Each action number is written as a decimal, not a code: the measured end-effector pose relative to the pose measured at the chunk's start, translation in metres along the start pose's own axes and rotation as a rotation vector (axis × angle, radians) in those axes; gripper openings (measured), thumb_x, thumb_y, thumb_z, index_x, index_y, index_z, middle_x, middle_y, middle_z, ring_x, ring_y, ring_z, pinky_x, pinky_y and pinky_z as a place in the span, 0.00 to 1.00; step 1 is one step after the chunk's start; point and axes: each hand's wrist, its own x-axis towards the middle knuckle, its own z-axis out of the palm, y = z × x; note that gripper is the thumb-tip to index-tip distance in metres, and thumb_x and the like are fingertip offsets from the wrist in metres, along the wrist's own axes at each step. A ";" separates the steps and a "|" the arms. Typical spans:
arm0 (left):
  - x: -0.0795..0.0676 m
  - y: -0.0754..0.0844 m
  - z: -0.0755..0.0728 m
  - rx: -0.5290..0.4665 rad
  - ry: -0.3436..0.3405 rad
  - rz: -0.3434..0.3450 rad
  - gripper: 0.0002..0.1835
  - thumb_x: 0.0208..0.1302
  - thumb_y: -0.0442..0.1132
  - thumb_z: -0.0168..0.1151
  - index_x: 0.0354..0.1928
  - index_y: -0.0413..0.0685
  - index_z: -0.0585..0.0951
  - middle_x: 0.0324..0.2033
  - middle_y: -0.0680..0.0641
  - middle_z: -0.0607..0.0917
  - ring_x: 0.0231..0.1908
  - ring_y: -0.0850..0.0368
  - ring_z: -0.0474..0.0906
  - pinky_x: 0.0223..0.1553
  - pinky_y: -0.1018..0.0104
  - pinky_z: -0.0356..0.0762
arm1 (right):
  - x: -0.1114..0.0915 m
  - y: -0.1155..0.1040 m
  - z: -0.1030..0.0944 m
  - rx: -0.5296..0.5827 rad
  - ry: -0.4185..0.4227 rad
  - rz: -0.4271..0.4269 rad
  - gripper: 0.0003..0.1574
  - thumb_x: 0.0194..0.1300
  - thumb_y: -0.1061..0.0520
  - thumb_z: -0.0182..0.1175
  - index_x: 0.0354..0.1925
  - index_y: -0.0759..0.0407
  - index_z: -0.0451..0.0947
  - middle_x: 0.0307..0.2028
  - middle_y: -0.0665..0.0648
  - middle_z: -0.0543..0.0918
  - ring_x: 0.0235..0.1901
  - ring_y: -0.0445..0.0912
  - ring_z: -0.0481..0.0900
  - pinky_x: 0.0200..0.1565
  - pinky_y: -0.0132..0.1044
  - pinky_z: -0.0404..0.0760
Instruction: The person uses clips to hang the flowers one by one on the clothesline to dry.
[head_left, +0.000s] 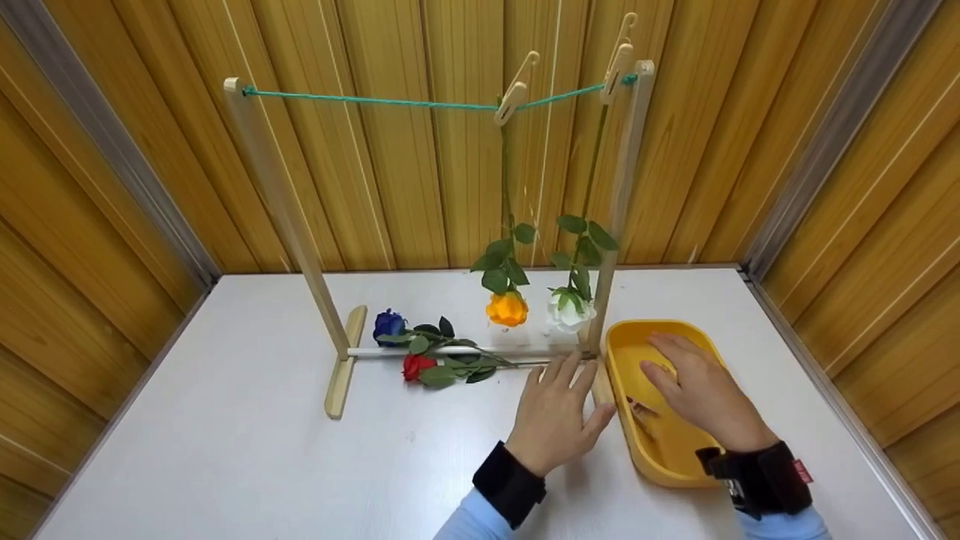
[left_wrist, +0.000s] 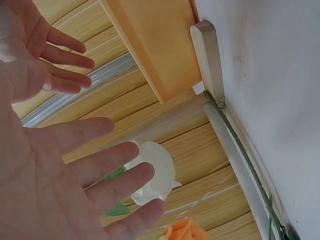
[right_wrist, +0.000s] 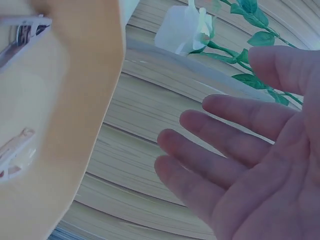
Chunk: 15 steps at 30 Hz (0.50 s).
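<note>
Red rose (head_left: 418, 367) lies on the white table (head_left: 225, 450) in front of the bottom bar (head_left: 540, 351); the blue rose (head_left: 388, 327) has its head behind that bar, its stem slanting across to the front. With leaves this close, I judge that lifting one could drag the other. My left hand (head_left: 553, 416) is spread near the stem ends, grasping nothing. My right hand (head_left: 705, 390), also unclenched and free, is over the yellow tray (head_left: 667, 475), near the loose clothespins (head_left: 643, 409); a poor pinch could make one spring away. Farther out, the orange rose (head_left: 507, 309) and white rose (head_left: 570, 311) hang head down from the green string (head_left: 375, 100). A careless upward reach could knock them, and because the string dips at the hanging clothespin (head_left: 511, 103), I suspect it might slide.
</note>
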 end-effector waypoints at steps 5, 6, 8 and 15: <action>0.004 0.005 0.003 0.005 -0.037 0.008 0.34 0.79 0.63 0.43 0.76 0.52 0.70 0.72 0.46 0.74 0.71 0.48 0.70 0.69 0.46 0.68 | 0.011 0.004 -0.007 -0.017 -0.132 0.008 0.26 0.73 0.59 0.62 0.61 0.76 0.75 0.58 0.77 0.79 0.59 0.71 0.77 0.60 0.66 0.74; 0.005 0.006 0.004 0.009 -0.038 0.011 0.34 0.79 0.63 0.43 0.76 0.52 0.69 0.71 0.46 0.74 0.71 0.49 0.70 0.69 0.46 0.68 | 0.013 0.005 -0.008 -0.020 -0.164 0.013 0.26 0.73 0.59 0.62 0.61 0.76 0.76 0.58 0.77 0.80 0.59 0.70 0.77 0.60 0.66 0.74; 0.007 0.007 0.004 0.018 -0.040 0.017 0.34 0.79 0.62 0.44 0.76 0.51 0.69 0.71 0.47 0.75 0.71 0.49 0.70 0.69 0.47 0.68 | 0.018 0.006 -0.010 -0.032 -0.222 0.013 0.26 0.74 0.58 0.61 0.61 0.76 0.76 0.58 0.76 0.80 0.59 0.70 0.78 0.60 0.66 0.75; 0.008 0.009 0.009 0.021 -0.033 0.058 0.32 0.79 0.61 0.45 0.74 0.50 0.72 0.70 0.47 0.75 0.69 0.49 0.71 0.67 0.48 0.71 | 0.030 0.015 -0.009 -0.067 -0.360 -0.009 0.25 0.71 0.59 0.63 0.58 0.78 0.77 0.53 0.76 0.83 0.49 0.67 0.84 0.52 0.62 0.82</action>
